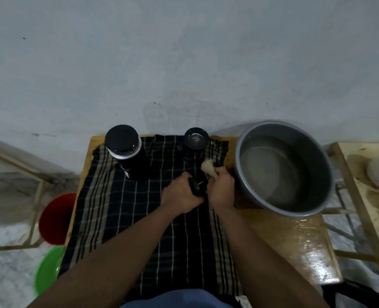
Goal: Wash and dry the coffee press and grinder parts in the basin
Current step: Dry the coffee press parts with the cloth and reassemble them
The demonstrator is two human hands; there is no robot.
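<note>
The left hand curls its fingers round a small black round part, held just above the checked cloth. Close beside it, the right hand grips a pale brush, its light tip pointing away from the person. Behind the hands, two black cylinders stand on the cloth: a lidded canister on the left and a smaller open-topped one. The grey basin, holding water, sits to the right on the wet wooden table.
</note>
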